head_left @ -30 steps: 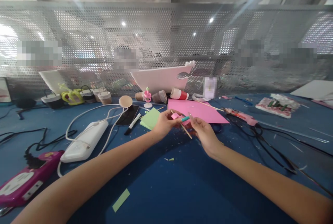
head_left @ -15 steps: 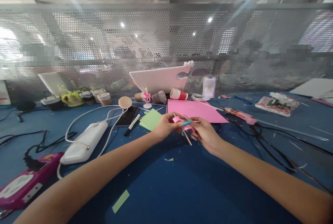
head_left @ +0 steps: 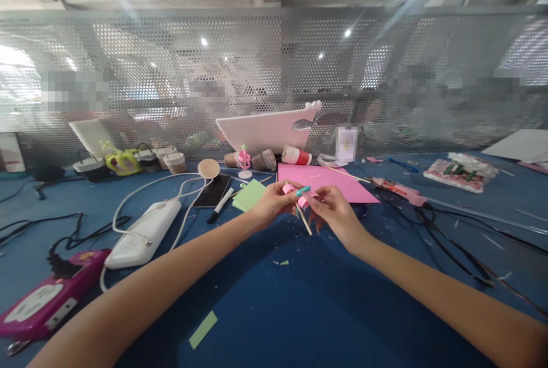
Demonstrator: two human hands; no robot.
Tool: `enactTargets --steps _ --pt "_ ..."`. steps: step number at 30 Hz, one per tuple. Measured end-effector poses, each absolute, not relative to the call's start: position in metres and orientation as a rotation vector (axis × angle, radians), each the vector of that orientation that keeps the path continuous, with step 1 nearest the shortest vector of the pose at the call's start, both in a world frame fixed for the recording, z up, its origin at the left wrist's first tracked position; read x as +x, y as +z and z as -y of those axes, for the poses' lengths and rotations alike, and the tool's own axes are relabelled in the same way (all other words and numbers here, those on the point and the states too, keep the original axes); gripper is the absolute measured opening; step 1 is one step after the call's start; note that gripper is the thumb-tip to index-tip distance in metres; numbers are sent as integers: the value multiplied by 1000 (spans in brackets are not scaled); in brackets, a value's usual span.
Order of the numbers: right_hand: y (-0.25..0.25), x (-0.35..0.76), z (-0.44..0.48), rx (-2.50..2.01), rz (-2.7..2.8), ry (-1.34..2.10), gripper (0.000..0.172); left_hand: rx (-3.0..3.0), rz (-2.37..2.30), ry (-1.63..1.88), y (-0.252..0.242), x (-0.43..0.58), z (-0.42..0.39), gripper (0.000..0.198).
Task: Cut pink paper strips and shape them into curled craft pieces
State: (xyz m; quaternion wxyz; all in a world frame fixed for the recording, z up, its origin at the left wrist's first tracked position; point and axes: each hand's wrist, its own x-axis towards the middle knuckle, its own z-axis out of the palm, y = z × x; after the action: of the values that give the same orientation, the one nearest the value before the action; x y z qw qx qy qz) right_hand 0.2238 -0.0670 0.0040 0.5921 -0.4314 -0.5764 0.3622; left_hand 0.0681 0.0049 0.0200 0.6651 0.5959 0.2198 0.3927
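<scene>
Both my hands meet over the blue table [head_left: 299, 299], a little beyond its middle. My left hand [head_left: 274, 203] pinches a small pink paper piece [head_left: 288, 189] that sits on a thin wooden stick [head_left: 303, 219]. My right hand [head_left: 336, 211] is closed on the same piece from the right, with a small teal bit [head_left: 303, 190] sticking out between the fingers. The stick slants down toward me below the hands. Just behind them lies a pink paper sheet [head_left: 338, 181], and a green paper sheet [head_left: 250, 194] lies to its left.
A white power bank [head_left: 143, 233] with cables, a phone [head_left: 211, 190] and a black marker [head_left: 219, 205] lie left. A glue gun [head_left: 400, 190] and black cords run right. Cups, small pots and a white foam board [head_left: 265, 131] line the perforated metal screen. A magenta device [head_left: 47, 296] sits near left.
The hands have stayed together in the same spot, turning the pink piece on the stick a little. The view has shifted slightly.
</scene>
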Motion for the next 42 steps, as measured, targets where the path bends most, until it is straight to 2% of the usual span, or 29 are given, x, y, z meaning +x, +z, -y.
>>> enactTargets --steps 6,10,16,20,26,28,34,42 --pt "13 241 71 -854 1890 -110 42 1273 -529 831 20 68 -7 34" --pt "16 248 70 -809 2082 -441 49 1242 -550 798 17 68 -9 35" --pt "12 244 65 -773 2093 -854 35 1240 -606 765 11 67 -15 17" --pt "8 245 62 -867 2046 -734 39 1203 -641 843 16 66 -18 9" --pt "-3 240 58 -1182 1914 -24 30 1069 -647 1055 21 66 -18 19" --pt "-3 236 61 -1214 1900 98 29 1038 -645 1074 21 66 -19 18" --pt "-1 233 63 -1287 1828 252 28 1080 -621 1158 20 67 -17 28" --pt "-4 244 57 -1218 1730 111 35 1020 -613 1197 21 66 -17 28"
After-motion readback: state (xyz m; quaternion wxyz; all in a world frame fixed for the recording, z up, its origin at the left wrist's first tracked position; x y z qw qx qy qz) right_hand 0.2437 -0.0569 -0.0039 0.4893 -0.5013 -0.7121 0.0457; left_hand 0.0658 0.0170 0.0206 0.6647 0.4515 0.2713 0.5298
